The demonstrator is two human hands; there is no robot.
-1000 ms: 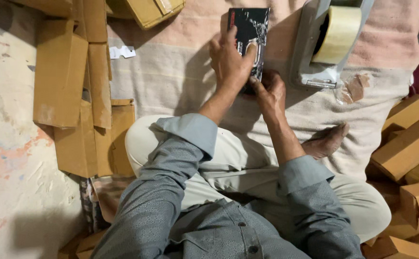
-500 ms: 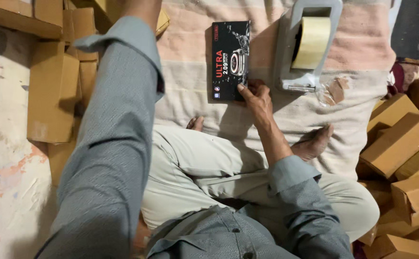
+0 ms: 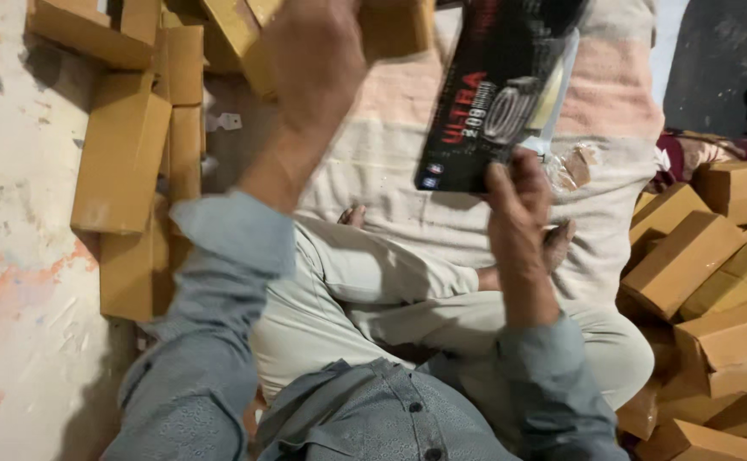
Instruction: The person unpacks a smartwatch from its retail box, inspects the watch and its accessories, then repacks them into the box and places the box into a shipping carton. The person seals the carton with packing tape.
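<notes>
The right hand (image 3: 517, 198) grips one black printed box (image 3: 493, 90) by its lower corner, tilted above the striped blanket (image 3: 390, 162). The left hand (image 3: 313, 51), blurred, reaches toward stacked brown cartons (image 3: 121, 154); its grip cannot be told. Roughly eight more cartons (image 3: 715, 265) crowd the right.

Black box (image 3: 497, 94) — red lettering; brown cartons (image 3: 121, 149); grey sleeves (image 3: 211, 341).

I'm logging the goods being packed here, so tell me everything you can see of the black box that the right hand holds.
The black box is a flat, oblong carton, seemingly of glossy printed card, with red and white lettering and a picture of a round grey part on its face. It is lifted off the pale striped blanket and tilted, its top edge cut off by the frame. The right hand grips its lower corner, fingers on the printed face. Something pale shows behind its right edge. It looks closed and undamaged.
</notes>
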